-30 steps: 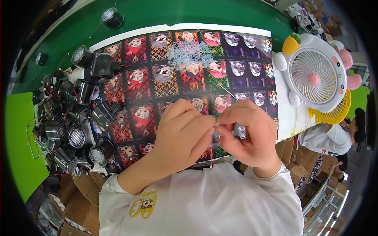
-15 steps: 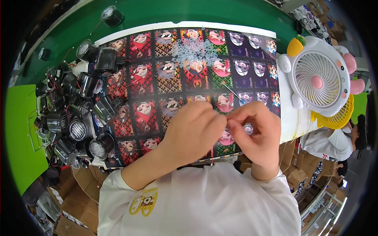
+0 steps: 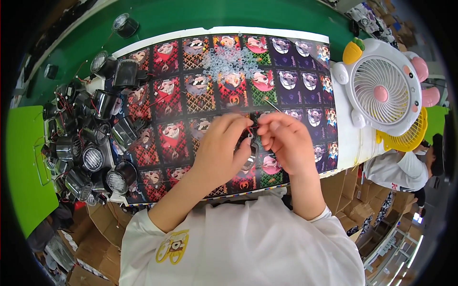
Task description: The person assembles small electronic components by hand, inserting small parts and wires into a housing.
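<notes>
Between my hands, over the lower middle of the printed sheet, is a small black cylindrical unit (image 3: 249, 155) with thin red wire at its top. My left hand (image 3: 220, 150) wraps its far side, fingers and thumb closed round it, covering much of it. My right hand (image 3: 288, 140) is closed in a pinch at the wire end; the wire tip is too small to make out. Just beyond my right fingers lies a thin metal-shafted tool (image 3: 273, 105), its near end hidden by that hand. A loose pile of small clear rings (image 3: 231, 62) lies farther off on the sheet.
Many black cylindrical units with red wires (image 3: 93, 157) are heaped at the left. One unit (image 3: 125, 25) sits apart on the green surface (image 3: 191, 16). At the right stand a white animal-shaped fan (image 3: 355, 88) and a yellow fan (image 3: 410, 138). Cardboard boxes (image 3: 93, 233) lie below the table.
My hands have moved apart and a little farther from my body, and the right fingers have turned toward the left hand. The black unit and its red wire now show between them.
</notes>
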A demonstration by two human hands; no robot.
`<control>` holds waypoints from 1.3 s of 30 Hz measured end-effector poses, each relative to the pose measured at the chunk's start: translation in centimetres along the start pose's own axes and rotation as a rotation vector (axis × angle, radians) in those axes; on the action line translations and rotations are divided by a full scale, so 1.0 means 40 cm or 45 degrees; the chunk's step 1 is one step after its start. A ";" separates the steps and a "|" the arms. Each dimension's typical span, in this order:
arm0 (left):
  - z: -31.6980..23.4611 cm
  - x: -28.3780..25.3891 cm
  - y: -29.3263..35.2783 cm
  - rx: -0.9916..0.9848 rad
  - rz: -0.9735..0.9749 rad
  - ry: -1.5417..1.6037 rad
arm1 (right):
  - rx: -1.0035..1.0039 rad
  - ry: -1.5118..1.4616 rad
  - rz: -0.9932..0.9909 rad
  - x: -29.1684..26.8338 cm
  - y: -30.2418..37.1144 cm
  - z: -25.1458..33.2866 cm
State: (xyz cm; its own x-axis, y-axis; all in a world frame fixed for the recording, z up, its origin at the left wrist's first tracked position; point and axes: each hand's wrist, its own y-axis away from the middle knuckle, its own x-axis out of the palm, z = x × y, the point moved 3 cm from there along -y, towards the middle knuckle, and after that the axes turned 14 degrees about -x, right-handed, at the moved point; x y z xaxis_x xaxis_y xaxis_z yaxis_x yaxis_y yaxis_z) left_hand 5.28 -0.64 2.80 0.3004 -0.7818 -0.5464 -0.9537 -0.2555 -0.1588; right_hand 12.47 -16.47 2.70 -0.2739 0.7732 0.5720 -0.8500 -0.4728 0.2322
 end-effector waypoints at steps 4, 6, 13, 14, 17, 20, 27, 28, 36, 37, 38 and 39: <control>0.021 0.015 0.004 -0.205 0.235 0.295 | -0.401 0.944 0.232 0.048 0.015 -0.001; 0.022 0.016 -0.001 -0.225 0.249 0.333 | -0.518 1.128 0.292 0.070 0.018 0.014; 0.036 0.022 0.000 -0.149 0.206 0.365 | -0.762 1.404 0.391 0.085 0.013 0.024; 0.036 0.022 0.000 -0.138 0.218 0.376 | -0.804 1.428 0.413 0.084 0.012 0.025; 0.038 0.021 0.000 -0.218 0.248 0.440 | -0.767 1.404 0.445 0.084 0.003 0.036; 0.040 0.020 -0.001 -0.164 0.237 0.423 | -0.696 1.377 0.484 0.068 -0.007 0.048; 0.041 0.017 0.002 -0.178 0.244 0.412 | -0.890 1.471 0.563 0.086 0.002 0.037; 0.042 0.016 0.004 -0.206 0.254 0.407 | -0.890 1.471 0.562 0.085 0.001 0.037; 0.032 0.009 0.010 -0.273 0.242 0.414 | -0.741 2.269 0.030 -0.031 -0.050 0.050; 0.031 0.006 0.009 -0.284 0.190 0.426 | -0.739 2.277 0.021 -0.042 -0.055 0.046; 0.032 0.002 0.008 -0.295 0.138 0.438 | -0.809 2.278 0.120 -0.045 -0.059 0.043; 0.037 -0.002 0.011 -0.298 0.138 0.438 | -0.879 2.267 0.232 -0.041 -0.062 0.038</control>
State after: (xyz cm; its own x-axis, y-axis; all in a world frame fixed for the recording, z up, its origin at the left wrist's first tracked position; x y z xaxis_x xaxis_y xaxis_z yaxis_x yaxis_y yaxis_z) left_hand 4.79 0.17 1.55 0.2244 -0.9451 -0.2376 -0.9627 -0.2529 0.0966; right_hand 15.70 -17.21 2.39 -0.0629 0.4284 -0.9014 -0.6440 -0.7075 -0.2912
